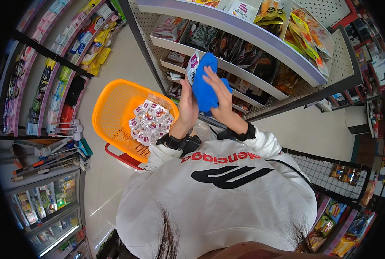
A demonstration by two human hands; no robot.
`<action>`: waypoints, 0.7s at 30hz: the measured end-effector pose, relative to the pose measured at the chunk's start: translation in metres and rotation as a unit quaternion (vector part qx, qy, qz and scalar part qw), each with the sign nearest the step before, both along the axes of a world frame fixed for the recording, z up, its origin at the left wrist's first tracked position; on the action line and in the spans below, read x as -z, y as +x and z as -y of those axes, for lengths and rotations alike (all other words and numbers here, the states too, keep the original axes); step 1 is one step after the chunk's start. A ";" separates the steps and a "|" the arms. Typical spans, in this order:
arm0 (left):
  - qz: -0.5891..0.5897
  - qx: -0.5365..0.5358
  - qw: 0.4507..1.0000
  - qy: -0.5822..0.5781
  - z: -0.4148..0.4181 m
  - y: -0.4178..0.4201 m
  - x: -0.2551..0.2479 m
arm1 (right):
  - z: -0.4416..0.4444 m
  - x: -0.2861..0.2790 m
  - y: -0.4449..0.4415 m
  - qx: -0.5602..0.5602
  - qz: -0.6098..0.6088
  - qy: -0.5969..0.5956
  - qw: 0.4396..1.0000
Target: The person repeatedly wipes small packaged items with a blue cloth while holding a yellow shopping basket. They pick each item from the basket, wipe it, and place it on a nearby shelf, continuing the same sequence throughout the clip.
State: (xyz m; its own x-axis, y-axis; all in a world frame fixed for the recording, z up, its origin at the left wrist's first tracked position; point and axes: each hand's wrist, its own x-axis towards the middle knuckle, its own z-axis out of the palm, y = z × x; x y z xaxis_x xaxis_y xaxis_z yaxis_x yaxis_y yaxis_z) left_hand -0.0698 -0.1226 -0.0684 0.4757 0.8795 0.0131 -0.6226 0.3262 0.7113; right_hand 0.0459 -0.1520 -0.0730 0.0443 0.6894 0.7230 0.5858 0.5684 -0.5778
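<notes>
My left hand (pixel 188 105) grips a small white snack packet (pixel 193 66) with purple and black print, held up in front of the shelf rack. Against the packet's face my right hand (pixel 223 95) presses a blue cloth (pixel 206 82). The cloth covers much of the packet, and one end hangs past my right fingers. Below and left of my left hand stands an orange plastic shopping basket (pixel 110 94). Inside it lies a pile of similar white packets (pixel 152 119) with purple print.
A snack rack (pixel 238 29) with bagged food in white trays (pixel 218 55) rises close ahead. Shelves of packaged goods (pixel 56 48) line the left. Mops and brushes (pixel 54 155) lean near a glass-door cooler (pixel 50 200). A wire grid shelf (pixel 322 171) stands to the right.
</notes>
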 end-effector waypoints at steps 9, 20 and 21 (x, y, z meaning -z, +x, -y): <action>-0.302 -0.076 0.889 0.337 -0.004 0.016 0.035 | -0.014 -0.026 0.014 0.033 -0.031 0.066 0.997; -0.138 -0.072 0.955 0.252 -0.010 0.019 0.008 | 0.009 0.012 0.009 0.038 -0.099 0.013 0.994; -0.163 -0.057 0.943 0.284 -0.010 0.018 0.008 | 0.006 0.004 0.013 0.048 -0.116 0.021 0.992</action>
